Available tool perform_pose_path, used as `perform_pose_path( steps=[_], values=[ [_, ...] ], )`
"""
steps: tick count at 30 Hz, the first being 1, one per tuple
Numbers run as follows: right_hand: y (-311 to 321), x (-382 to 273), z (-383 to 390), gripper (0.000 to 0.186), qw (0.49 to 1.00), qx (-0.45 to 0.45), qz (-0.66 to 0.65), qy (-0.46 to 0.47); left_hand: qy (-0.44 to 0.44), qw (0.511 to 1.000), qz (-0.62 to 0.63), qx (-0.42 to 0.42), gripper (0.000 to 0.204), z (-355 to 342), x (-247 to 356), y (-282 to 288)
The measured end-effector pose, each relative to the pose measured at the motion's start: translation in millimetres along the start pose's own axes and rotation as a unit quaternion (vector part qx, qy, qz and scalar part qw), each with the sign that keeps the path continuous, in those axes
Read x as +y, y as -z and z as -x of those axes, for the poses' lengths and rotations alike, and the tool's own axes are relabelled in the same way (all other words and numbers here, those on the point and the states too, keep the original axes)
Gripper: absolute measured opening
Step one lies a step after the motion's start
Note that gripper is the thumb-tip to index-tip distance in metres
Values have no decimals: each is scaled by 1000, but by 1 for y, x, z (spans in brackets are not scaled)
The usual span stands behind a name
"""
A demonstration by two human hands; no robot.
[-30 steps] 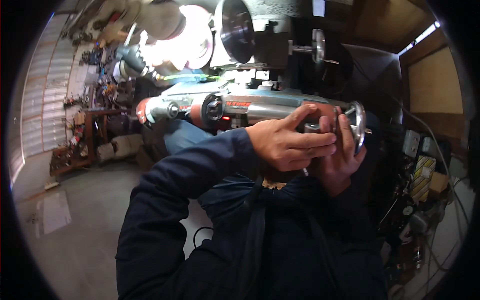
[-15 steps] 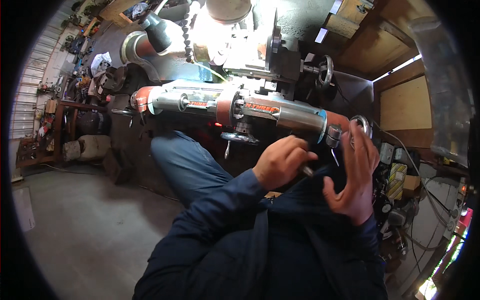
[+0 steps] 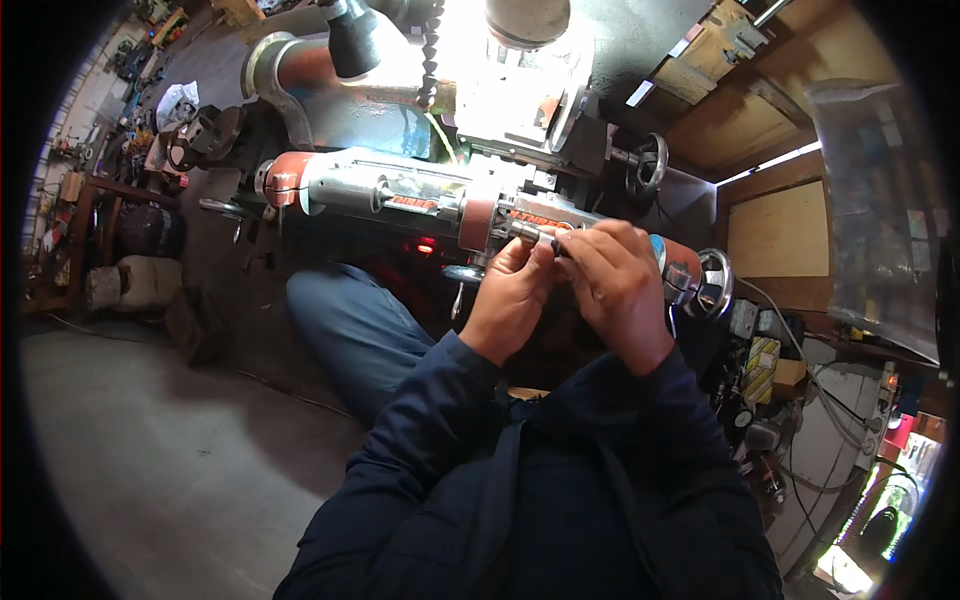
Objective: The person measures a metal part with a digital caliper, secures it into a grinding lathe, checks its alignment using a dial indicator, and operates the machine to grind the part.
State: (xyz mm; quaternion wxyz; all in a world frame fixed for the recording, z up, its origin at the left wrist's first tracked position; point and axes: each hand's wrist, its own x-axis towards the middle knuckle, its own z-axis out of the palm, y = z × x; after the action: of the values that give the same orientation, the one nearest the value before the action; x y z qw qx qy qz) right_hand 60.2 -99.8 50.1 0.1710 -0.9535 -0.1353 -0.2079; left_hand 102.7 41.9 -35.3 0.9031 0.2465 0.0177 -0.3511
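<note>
Both my hands are together in front of the grinding machine's long cylindrical fixture (image 3: 340, 190). Between their fingertips is a small metal cylindrical part (image 3: 528, 232), partly covered by the fingers. My left hand (image 3: 508, 300) pinches it from the left and below. From the right, my right hand (image 3: 620, 285) closes its fingers over the other end. The part lies close to the reddish-brown collar (image 3: 478, 220) in the middle of the fixture; whether it touches the machine I cannot tell.
A handwheel (image 3: 713, 283) stands at the fixture's right end, and another handwheel (image 3: 650, 165) lies farther back. A black lamp (image 3: 355, 42) hangs over the machine. Tools and boxes (image 3: 760, 365) crowd the right side. Wooden panels (image 3: 775, 228) stand beyond them.
My left hand has moved up toward the fixture with the metal part. My right hand has left the right handwheel area, moved left and closed on the part too. The view has shifted slightly.
</note>
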Motion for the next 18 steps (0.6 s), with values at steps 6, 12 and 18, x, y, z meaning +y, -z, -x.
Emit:
perform_pose_path(
  steps=[6, 12, 18],
  values=[
    [-18, 12, -5, 50, 976, -126, 144, -106, -13, 996, -27, 81, 26, -7, -6, 1],
    [-39, 24, -10, 21, 980, -90, 139, -112, -35, 997, -38, 58, 30, -15, -5, 6],
    [-39, 26, -9, 21, 980, -93, 134, -115, -54, 996, -38, 63, 31, -14, -4, 5]
  ],
)
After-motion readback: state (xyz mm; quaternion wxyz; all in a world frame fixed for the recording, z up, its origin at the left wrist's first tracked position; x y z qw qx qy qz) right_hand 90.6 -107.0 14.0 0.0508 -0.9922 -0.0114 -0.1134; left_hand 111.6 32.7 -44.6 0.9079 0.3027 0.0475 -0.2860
